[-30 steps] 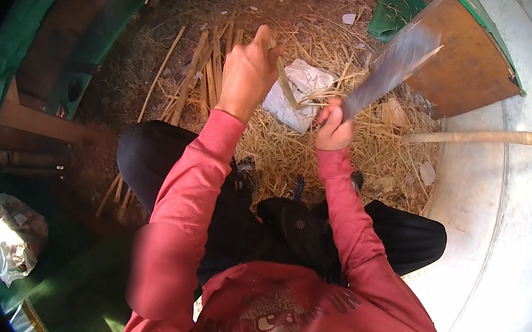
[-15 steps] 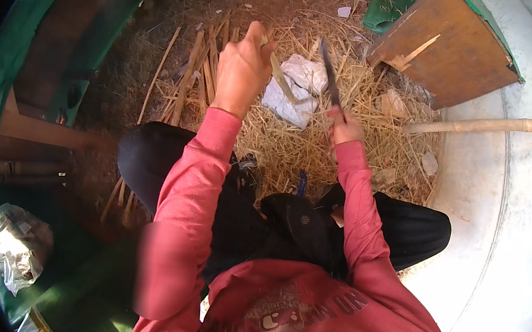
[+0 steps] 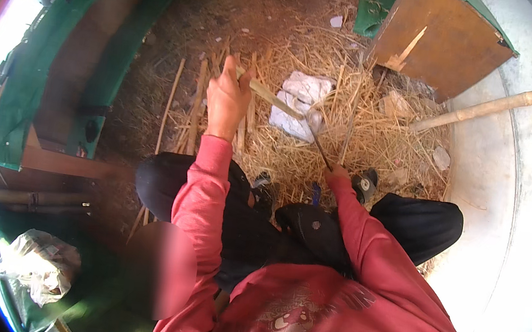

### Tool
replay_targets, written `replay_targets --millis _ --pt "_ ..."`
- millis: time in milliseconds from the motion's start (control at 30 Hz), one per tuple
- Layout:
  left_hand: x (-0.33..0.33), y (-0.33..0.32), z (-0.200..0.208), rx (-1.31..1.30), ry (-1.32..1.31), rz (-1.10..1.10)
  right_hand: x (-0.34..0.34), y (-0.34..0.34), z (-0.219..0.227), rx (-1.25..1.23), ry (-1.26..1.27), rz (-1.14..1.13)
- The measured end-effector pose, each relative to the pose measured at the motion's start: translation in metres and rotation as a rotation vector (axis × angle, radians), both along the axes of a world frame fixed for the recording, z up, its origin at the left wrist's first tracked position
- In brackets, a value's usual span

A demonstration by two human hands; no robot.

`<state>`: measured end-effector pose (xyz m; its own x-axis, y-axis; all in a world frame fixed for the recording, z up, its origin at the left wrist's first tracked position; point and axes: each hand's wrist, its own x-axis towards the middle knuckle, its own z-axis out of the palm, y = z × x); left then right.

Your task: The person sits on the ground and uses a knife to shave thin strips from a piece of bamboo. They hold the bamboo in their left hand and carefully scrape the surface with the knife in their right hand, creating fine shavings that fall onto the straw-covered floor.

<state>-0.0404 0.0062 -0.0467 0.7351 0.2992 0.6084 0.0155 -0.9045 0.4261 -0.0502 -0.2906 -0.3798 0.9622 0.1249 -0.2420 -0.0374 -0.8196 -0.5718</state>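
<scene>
My left hand (image 3: 226, 105) is closed round the upper end of a pale bamboo strip (image 3: 273, 98), which slants down to the right over white stone blocks (image 3: 303, 89). The fingers of my right hand (image 3: 338, 176) are wrapped round the handle of a knife (image 3: 319, 145). Its narrow dark blade points up and left, and its far part meets the strip's lower end, where the picture is slightly blurred. The handle is mostly hidden inside my right hand. Loose straw-like shavings (image 3: 280, 158) lie under and around the stones.
Several long bamboo sticks (image 3: 197, 101) lie left of the stones. A brown wooden board (image 3: 440, 45) stands at the far right, with a bamboo pole (image 3: 499, 105) below it. A clear plastic bag (image 3: 41, 268) lies at the lower left, beside green sheeting.
The knife has come down and left from above the stones, and its blade now meets the strip's end. My right hand has drawn nearer my body; the whole view has shifted slightly.
</scene>
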Motion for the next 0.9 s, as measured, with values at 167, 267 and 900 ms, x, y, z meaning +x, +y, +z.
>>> replay_targets --millis 167,267,900 --pt "-0.013 0.025 -0.008 -0.163 0.305 0.068 0.021 -0.014 0.01 0.108 0.145 -0.153" --pt "-0.021 0.015 -0.001 -0.131 0.355 0.083 0.042 -0.026 -0.016 -0.174 0.034 -0.166" --pt "-0.045 -0.039 0.021 -0.026 0.45 -0.049 0.037 -0.065 -0.05 -0.292 -0.591 0.894"
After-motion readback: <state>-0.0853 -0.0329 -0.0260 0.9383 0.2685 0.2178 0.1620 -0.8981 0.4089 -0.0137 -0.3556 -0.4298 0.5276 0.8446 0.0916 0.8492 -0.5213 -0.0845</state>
